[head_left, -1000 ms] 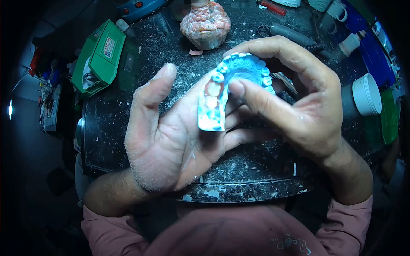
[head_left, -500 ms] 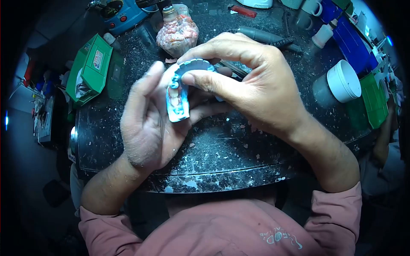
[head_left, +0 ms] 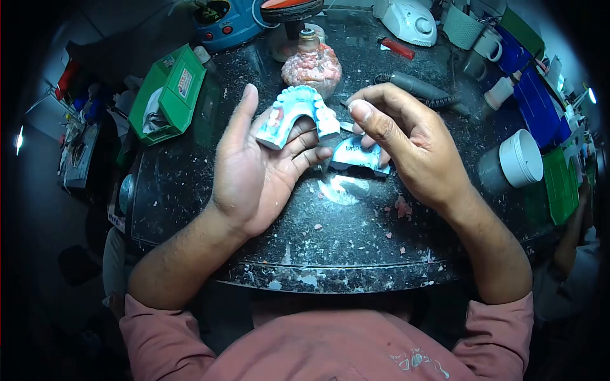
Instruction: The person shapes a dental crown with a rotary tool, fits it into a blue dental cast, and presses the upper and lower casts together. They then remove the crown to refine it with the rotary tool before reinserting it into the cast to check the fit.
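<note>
The blue dental cast (head_left: 298,114) is supported on the extended fingers of the left hand (head_left: 257,162). The cast is arch-shaped, with the row of teeth facing up and the open end of the arch turned toward the palm. The hand is held flat and open, palm up; the fingers are not curled over the cast, and the thumb is raised clear of it on the outer side. The cast is therefore carried, not clamped.

Just beside the cast, on its far side from the left thumb, the right hand (head_left: 406,143) is held. Its fingers are loosely curled with the thumb and forefinger brought toward each other, and a thin tool (head_left: 346,127) appears to be lodged between them; whether it is firmly gripped cannot be told. The right hand is close to the cast, but contact with it is not seen.

Directly below the right fingers, a second blue cast piece (head_left: 359,155) is lying on the dark worktop (head_left: 210,209), which is strewn with plaster chips. Beyond the fingertips of both hands, a pink lumpy mass (head_left: 312,65) is standing. Further out past the left thumb, a green box (head_left: 168,95) is placed. Outward from the back of the right hand, a white round tub (head_left: 521,159) and a grey handpiece (head_left: 413,87) are located.
</note>
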Motion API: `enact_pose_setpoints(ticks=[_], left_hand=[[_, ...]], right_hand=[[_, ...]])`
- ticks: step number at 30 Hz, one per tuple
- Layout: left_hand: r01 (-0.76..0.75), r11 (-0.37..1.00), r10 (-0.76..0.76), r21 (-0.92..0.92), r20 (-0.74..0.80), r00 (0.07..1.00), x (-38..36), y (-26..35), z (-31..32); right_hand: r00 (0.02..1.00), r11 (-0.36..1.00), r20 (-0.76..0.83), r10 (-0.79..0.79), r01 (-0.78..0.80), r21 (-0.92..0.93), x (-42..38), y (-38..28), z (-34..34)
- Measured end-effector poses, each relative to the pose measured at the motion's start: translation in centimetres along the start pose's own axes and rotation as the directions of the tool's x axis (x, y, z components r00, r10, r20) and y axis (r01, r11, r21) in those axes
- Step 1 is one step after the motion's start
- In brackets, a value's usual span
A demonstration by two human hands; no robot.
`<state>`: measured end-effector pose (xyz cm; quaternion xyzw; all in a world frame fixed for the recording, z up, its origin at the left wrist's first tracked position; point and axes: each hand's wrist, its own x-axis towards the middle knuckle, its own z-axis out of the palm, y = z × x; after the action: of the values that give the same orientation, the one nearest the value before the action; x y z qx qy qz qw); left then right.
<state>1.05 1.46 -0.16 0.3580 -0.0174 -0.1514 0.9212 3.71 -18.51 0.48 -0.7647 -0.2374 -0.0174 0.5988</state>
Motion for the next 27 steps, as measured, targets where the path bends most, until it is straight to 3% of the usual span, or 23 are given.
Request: enact_pose_setpoints(ticks=[1, 3, 5, 6, 7, 9, 11, 13, 14, 15, 17, 18, 23, 25, 26, 27], left_hand=[[-0.032, 0.996, 0.031, 0.08, 0.014, 0.999, 0.0, -0.5, 0.0], [-0.141, 0.932, 0.167, 0.334, -0.049, 0.985, -0.4, -1.5, 1.1], [-0.216, 0.854, 0.199, 0.473, 0.087, 0.976, -0.5, -2.0, 1.4], [-0.285, 0.816, 0.228, 0.502, 0.173, 0.958, -0.2, -2.0, 1.5], [-0.36, 0.809, 0.36, 0.464, 0.093, 0.928, -0.2, -2.7, 2.2], [-0.448, 0.59, 0.447, 0.672, 0.19, 0.874, -0.1, -2.2, 0.2], [-0.379, 0.504, 0.236, 0.776, 0.298, 0.925, 0.2, -0.5, -2.1], [-0.449, 0.307, 0.384, 0.839, 0.323, 0.865, 0.3, -2.5, 1.1], [-0.471, 0.121, 0.341, 0.874, 0.409, 0.846, 0.3, -2.6, 1.5], [-0.503, -0.175, 0.211, 0.846, 0.532, 0.82, 0.3, -2.4, 2.1], [-0.431, -0.546, 0.088, 0.718, 0.562, 0.823, -0.3, -3.3, 3.5], [-0.436, -0.5, 0.157, 0.748, 0.574, 0.804, -0.2, -3.8, 3.5], [-0.36, -0.497, 0.131, 0.79, 0.478, 0.869, -0.4, -2.5, 2.8], [-0.349, -0.153, 0.244, 0.924, 0.378, 0.893, -0.4, -2.1, 2.4], [-0.21, 0.323, 0.222, 0.923, 0.142, 0.965, -0.5, -1.9, 2.6], [-0.192, 0.614, 0.182, 0.766, 0.099, 0.978, -0.2, -1.5, 2.0]], right_hand=[[0.993, 0.989, 0.03, 0.113, -0.116, 0.092, -0.3, -0.3, 0.3], [0.999, 0.999, 0.041, -0.028, 0.03, -0.044, -0.6, 0.1, 0.9], [0.998, 0.999, 0.055, 0.023, -0.025, 0.025, -0.8, -0.6, 0.7], [0.997, 0.998, 0.063, 0.037, -0.04, 0.045, -0.8, -1.0, 0.3], [0.996, 0.996, 0.07, 0.052, -0.057, 0.066, -0.5, -1.1, -0.3], [0.996, 0.934, -0.028, -0.081, 0.086, 0.346, 0.5, -0.6, -1.1], [0.993, 0.895, -0.109, -0.052, 0.094, 0.435, 1.9, 0.4, -2.8], [0.991, 0.735, -0.13, 0.039, 0.059, 0.675, 2.2, 1.8, -4.1], [0.987, 0.646, -0.094, 0.132, -0.013, 0.763, 2.3, 1.7, -4.2], [0.975, 0.54, -0.046, 0.219, -0.081, 0.838, 2.4, 1.7, -4.2], [0.965, 0.489, 0.047, 0.257, -0.172, 0.855, 2.3, 1.6, -3.9], [0.96, 0.459, 0.069, 0.27, -0.191, 0.867, 2.3, 1.4, -3.8], [0.946, 0.373, 0.174, 0.275, -0.271, 0.887, 2.1, 1.3, -4.1], [0.951, 0.382, 0.174, 0.257, -0.265, 0.886, 2.2, 1.3, -4.0], [0.955, 0.396, 0.157, 0.25, -0.249, 0.884, 2.4, 1.3, -3.9], [0.96, 0.411, 0.14, 0.243, -0.232, 0.882, 2.5, 1.4, -3.8]])
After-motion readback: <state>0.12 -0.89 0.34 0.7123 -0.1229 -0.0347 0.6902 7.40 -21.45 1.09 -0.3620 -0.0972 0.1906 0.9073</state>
